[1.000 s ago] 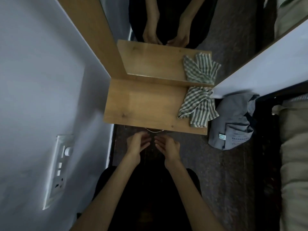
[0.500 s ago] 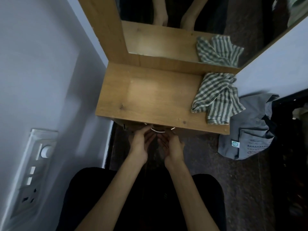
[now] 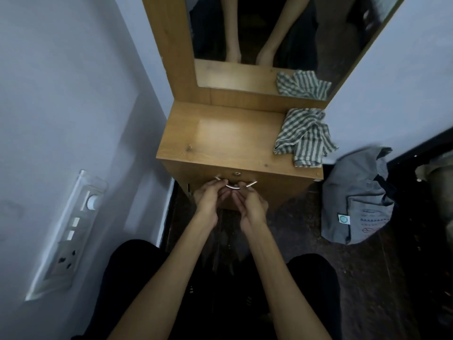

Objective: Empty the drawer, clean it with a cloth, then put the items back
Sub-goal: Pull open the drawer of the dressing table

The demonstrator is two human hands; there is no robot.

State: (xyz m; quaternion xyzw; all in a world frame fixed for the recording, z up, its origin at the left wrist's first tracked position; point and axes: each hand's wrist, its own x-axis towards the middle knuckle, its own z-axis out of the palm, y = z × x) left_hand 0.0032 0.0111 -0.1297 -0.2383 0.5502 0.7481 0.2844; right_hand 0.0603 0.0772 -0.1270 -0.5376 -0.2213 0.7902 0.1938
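Both hands are on the drawer handle [image 3: 234, 184], the curved metal bar on the drawer [image 3: 269, 190] front, which is shut. The left hand [image 3: 211, 195] has its grip curled around the bar's left part and the right hand [image 3: 250, 201] around the right part, so most of the handle is covered by fingers and only the ends and a bit of the middle show. A small lock [image 3: 236, 174] sits just above the handle. What's inside the drawer can't be seen. The striped cloth [image 3: 303, 138] lies crumpled on the surface [image 3: 220, 138] above the handle, off to the right, one corner hanging over the edge. A grey bag [image 3: 355, 200] sits on the floor right of the handle; its print is too blurry to read.
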